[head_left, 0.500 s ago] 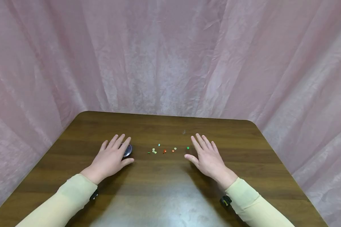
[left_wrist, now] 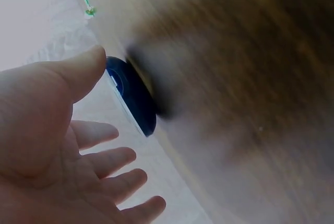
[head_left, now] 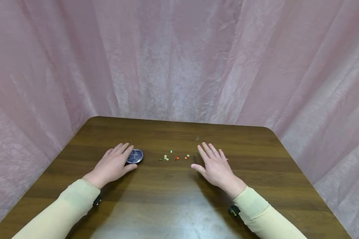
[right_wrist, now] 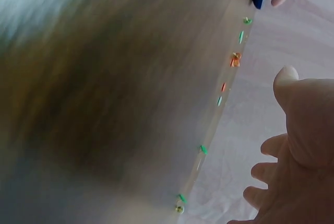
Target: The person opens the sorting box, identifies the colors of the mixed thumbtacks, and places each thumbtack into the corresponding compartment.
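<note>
The rounded dark case [head_left: 137,156] with dividing lines across its top sits on the table [head_left: 179,186] just beside the left hand [head_left: 112,167], within the curve between its thumb and fingers; whether the skin actually meets the rim I can't tell from here. That hand is spread, thumb well out from the other fingers, with nothing in its grasp. The step in hand, as I judge it, is handling the case and the tiny pieces, and the case would be best steadied by its rim between thumb and fingertips, level and without a shove, since something that light could slide. Out from it, toward the middle, lie a green piece [head_left: 160,160], some pale discs [head_left: 165,156], a bluish bit [head_left: 171,151], a red-orange piece [head_left: 177,158] and an orange disc [head_left: 185,158]. They look small enough to skitter off, so I'd want each pinched lightly with thumb and forefinger, and no sleeve dragged through them. Beyond them is the right hand [head_left: 216,167], its fingers straight with small gaps, its thumb apart and pointing toward the scatter, its grasp empty; the orange disc lies near that thumb, the case well apart. Behind everything hangs a pink curtain [head_left: 179,66].
</note>
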Tool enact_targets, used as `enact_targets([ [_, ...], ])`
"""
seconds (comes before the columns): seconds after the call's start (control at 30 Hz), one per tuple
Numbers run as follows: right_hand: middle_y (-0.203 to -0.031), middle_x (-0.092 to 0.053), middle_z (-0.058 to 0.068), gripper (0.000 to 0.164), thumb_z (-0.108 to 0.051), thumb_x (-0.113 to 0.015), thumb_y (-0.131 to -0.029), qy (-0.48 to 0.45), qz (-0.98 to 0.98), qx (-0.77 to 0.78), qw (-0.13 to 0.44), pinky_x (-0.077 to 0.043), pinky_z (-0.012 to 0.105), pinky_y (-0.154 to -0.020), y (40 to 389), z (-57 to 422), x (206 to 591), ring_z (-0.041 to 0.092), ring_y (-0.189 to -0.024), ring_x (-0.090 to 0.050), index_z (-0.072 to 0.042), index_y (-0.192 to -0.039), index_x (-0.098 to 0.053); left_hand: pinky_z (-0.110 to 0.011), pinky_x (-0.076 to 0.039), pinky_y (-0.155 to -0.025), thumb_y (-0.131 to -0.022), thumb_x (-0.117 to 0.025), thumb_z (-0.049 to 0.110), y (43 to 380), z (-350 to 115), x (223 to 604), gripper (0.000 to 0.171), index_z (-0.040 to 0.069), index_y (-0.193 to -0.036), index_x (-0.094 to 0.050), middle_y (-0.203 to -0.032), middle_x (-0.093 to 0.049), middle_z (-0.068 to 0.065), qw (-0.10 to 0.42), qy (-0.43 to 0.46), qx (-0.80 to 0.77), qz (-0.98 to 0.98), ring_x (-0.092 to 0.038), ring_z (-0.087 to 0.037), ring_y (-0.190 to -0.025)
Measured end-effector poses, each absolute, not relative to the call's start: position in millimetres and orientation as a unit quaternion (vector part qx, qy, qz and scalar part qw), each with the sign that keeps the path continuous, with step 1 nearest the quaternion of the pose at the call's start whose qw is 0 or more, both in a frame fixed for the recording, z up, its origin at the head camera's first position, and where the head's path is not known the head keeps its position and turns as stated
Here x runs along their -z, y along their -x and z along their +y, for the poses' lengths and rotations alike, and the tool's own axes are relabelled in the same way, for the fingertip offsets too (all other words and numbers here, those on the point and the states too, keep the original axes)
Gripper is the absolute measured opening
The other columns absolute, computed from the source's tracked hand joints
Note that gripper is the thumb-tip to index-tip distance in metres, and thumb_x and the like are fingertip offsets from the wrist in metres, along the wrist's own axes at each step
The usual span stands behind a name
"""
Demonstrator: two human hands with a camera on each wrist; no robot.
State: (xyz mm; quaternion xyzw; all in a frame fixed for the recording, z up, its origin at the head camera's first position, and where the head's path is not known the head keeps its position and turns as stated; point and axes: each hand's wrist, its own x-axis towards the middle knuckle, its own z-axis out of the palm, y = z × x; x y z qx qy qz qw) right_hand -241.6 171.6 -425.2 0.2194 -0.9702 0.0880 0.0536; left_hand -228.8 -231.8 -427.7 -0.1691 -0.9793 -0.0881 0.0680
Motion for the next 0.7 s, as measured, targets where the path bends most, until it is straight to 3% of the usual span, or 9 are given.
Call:
enact_targets([
  [0.4, -0.179, -0.03, 0.016, 0.083, -0.058, -0.06, -0.111, -0.24, -0.964, -0.105, 0.04, -0.021, 0.068, -0.131, 239, 155, 427, 0.04, -0.165, -0.025, -0.008, -0.173, -0.036, -0.062, -0.055, -0.108, -0.1, -0.086, 0.023, 232, -227, 432, 0.056, -0.009, -0.142, -0.066, -0.14, -0.067, -0.03, 0.089, 0.193, 0.098, -0.972, -0.067, -0.048, -0.126],
  [0.57, -0.179, -0.03, 0.017, 0.084, -0.058, -0.06, -0.111, -0.245, -0.962, -0.112, 0.035, -0.022, 0.068, -0.131, 241, 150, 427, 0.04, -0.165, -0.027, -0.007, -0.172, -0.036, -0.059, -0.059, -0.101, -0.098, -0.088, 0.021, 237, -217, 432, 0.052, -0.008, -0.138, -0.069, -0.134, -0.071, -0.026, 0.086, 0.197, 0.113, -0.97, -0.071, -0.044, -0.12],
  [0.7, -0.179, -0.031, 0.017, 0.085, -0.059, -0.061, -0.11, -0.239, -0.963, -0.117, 0.033, -0.022, 0.067, -0.131, 243, 148, 427, 0.04, -0.164, -0.028, -0.005, -0.172, -0.037, -0.059, -0.058, -0.105, -0.099, -0.087, 0.021, 242, -206, 433, 0.053, -0.007, -0.139, -0.069, -0.138, -0.07, -0.027, 0.075, 0.197, 0.12, -0.97, -0.069, -0.044, -0.127],
])
